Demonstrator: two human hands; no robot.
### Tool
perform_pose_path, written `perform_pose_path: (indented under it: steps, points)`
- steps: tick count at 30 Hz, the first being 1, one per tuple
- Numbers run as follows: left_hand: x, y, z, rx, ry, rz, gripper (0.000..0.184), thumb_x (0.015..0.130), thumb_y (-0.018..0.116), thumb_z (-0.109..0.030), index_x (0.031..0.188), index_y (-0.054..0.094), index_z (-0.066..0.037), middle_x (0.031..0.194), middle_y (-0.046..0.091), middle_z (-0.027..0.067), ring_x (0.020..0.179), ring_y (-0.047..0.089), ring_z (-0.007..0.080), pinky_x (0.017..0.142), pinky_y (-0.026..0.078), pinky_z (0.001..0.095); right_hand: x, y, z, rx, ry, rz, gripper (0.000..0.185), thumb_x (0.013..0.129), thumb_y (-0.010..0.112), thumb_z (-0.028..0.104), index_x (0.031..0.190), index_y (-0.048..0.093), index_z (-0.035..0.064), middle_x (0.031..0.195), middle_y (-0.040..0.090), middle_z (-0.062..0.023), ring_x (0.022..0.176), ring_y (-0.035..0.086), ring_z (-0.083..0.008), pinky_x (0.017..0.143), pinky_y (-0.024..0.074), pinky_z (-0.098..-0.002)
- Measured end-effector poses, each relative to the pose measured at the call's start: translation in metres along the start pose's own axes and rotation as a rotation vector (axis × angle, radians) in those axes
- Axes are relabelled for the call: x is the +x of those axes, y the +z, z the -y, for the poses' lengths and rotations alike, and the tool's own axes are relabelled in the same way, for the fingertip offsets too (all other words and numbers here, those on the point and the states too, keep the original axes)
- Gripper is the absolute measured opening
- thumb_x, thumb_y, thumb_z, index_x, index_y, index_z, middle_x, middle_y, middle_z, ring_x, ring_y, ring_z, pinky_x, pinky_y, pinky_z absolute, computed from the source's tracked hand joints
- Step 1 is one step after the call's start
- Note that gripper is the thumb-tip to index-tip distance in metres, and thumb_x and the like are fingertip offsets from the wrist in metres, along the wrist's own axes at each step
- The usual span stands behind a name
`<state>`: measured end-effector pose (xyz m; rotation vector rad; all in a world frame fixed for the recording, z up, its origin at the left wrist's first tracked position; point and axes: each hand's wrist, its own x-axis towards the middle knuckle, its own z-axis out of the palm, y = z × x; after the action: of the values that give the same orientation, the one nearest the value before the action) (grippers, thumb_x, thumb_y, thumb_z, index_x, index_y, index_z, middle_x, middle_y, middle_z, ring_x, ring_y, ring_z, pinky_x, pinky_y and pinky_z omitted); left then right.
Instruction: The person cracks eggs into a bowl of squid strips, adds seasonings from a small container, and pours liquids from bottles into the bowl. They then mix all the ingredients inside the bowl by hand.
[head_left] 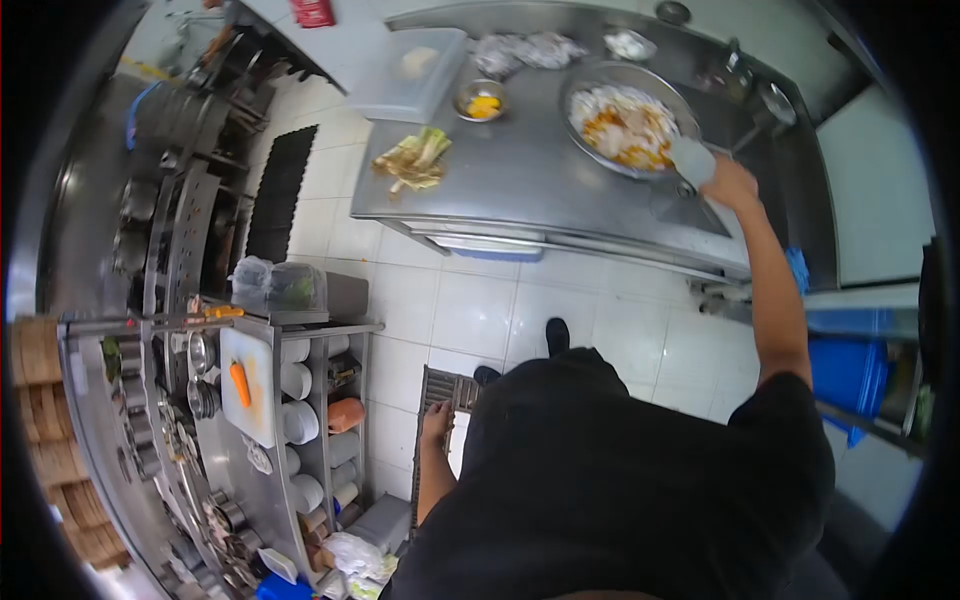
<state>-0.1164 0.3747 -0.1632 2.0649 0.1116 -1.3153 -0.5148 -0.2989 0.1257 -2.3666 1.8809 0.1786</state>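
My right hand (pixel 732 184) is closed around a whitish, translucent container (pixel 691 160), tilted over the right rim of a large metal bowl (pixel 573 128). White and orange-yellow food (pixel 620 125) fills the bowl. My left hand (pixel 437 420) hangs low beside my body, away from the counter; its fingers are too small to read. On the steel counter (pixel 530 180) left of the large bowl is a small metal bowl with yellow contents (pixel 484 106). Wilted green and brown leaves (pixel 413 160) lie near the counter's left edge.
A lidded plastic box (pixel 410 75) and plastic-wrapped bundles (pixel 525 52) sit at the counter's back. A sink with a tap (pixel 735 58) is at right. At left, a shelf unit carries a cutting board (pixel 250 400) with a carrot (pixel 239 384). A person's arm shows at top left.
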Motion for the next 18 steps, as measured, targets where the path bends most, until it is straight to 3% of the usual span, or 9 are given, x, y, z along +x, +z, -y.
perform_pose_path:
  steps: [3,4,6,7,8,10,14,16,18]
  points:
    - [-0.007,0.004,-0.020,-0.053,0.049,-0.011,0.039,0.097,0.064,-0.038,0.118,0.062,-0.006,0.086,0.063,0.0019,0.074,0.062,0.0134,0.061,0.051,0.0279,-0.012,0.038,-0.015,0.415,-0.119,-0.112,0.066,0.070,0.081,0.034,0.124,0.061,0.0010,0.116,0.068,-0.0234,0.110,0.066,-0.0343,0.096,0.0505,-0.0428]
    - [-0.003,0.006,-0.020,-0.101,0.064,-0.027,0.040,0.097,0.064,-0.039,0.117,0.063,-0.005,0.088,0.064,0.0019,0.072,0.061,0.0128,0.059,0.050,0.0275,-0.022,0.040,-0.008,0.736,-0.213,-0.042,0.064,0.074,0.081,0.026,0.127,0.058,0.0007,0.117,0.068,-0.0175,0.108,0.066,-0.0263,0.096,0.0497,-0.0382]
    - [-0.003,0.009,-0.027,-0.087,0.130,-0.013,0.042,0.096,0.065,-0.040,0.118,0.064,-0.004,0.091,0.066,0.0036,0.076,0.062,0.0137,0.061,0.051,0.0281,-0.051,0.038,0.030,1.073,-0.164,0.018,0.060,0.077,0.080,0.017,0.129,0.056,0.0012,0.117,0.067,-0.0125,0.107,0.064,-0.0212,0.097,0.0487,-0.0351]
    - [0.002,0.012,-0.037,-0.078,0.165,-0.001,0.043,0.096,0.066,-0.040,0.119,0.065,-0.004,0.093,0.066,0.0044,0.077,0.063,0.0141,0.061,0.051,0.0284,-0.054,0.047,0.042,1.079,-0.227,0.003,0.060,0.078,0.080,0.015,0.131,0.055,0.0017,0.118,0.067,-0.0110,0.107,0.063,-0.0203,0.097,0.0485,-0.0343]
    - [-0.004,0.014,-0.054,-0.050,0.118,0.016,0.042,0.097,0.066,-0.036,0.124,0.063,-0.005,0.101,0.065,0.0046,0.088,0.061,0.0145,0.075,0.054,0.0311,-0.054,0.060,0.056,1.083,-0.288,-0.010,0.060,0.079,0.080,0.013,0.132,0.053,0.0022,0.118,0.066,-0.0096,0.107,0.063,-0.0193,0.098,0.0482,-0.0336]
    - [-0.006,0.022,-0.078,-0.074,0.244,-0.010,0.045,0.096,0.067,-0.037,0.126,0.062,-0.004,0.106,0.066,0.0066,0.092,0.063,0.0174,0.078,0.054,0.0325,-0.063,0.069,0.103,1.192,-0.311,0.055,0.062,0.079,0.081,0.013,0.133,0.053,0.0028,0.119,0.066,-0.0084,0.108,0.063,-0.0192,0.098,0.0480,-0.0336]
    - [-0.072,0.027,-0.160,0.010,0.489,-0.031,0.061,0.093,0.071,-0.041,0.137,0.054,-0.003,0.127,0.062,0.0155,0.107,0.064,0.0254,0.090,0.053,0.0347,-0.097,0.067,0.239,1.306,-0.579,0.372,0.064,0.079,0.082,0.014,0.134,0.052,0.0030,0.122,0.064,-0.0081,0.113,0.061,-0.0194,0.100,0.0473,-0.0354]
    - [-0.107,0.023,-0.195,-0.006,0.619,0.017,0.073,0.089,0.076,-0.041,0.145,0.046,-0.004,0.138,0.055,0.0190,0.116,0.062,0.0280,0.096,0.052,0.0374,-0.122,0.073,0.312,1.264,-0.928,0.383,0.061,0.080,0.081,0.013,0.132,0.052,0.0021,0.125,0.062,-0.0101,0.113,0.061,-0.0195,0.100,0.0474,-0.0356]
    - [-0.143,0.018,-0.215,0.003,0.842,-0.059,0.090,0.082,0.082,-0.041,0.151,0.036,-0.006,0.146,0.048,0.0207,0.126,0.056,0.0315,0.102,0.049,0.0409,-0.169,0.064,0.377,1.240,-1.076,0.515,0.062,0.079,0.081,0.013,0.132,0.051,0.0012,0.124,0.061,-0.0114,0.113,0.061,-0.0208,0.100,0.0475,-0.0365]
